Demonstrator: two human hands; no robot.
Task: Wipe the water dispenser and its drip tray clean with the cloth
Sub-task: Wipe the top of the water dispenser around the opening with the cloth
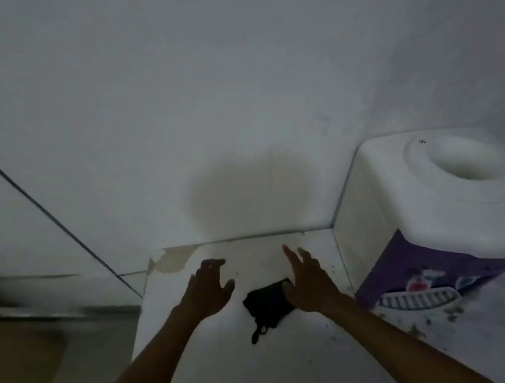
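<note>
Both hands, left (209,290) and right (309,278), hover loose-fingered over a crumpled black cloth (268,304) beside the white dispenser (429,195).

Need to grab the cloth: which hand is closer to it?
The right hand: it overlaps the black cloth's edge, while the left hand hovers apart.

Dim room: grey-white wall (225,78) with a brownish stain (245,196), white speckled countertop (242,377), beige floor (15,381).
</note>
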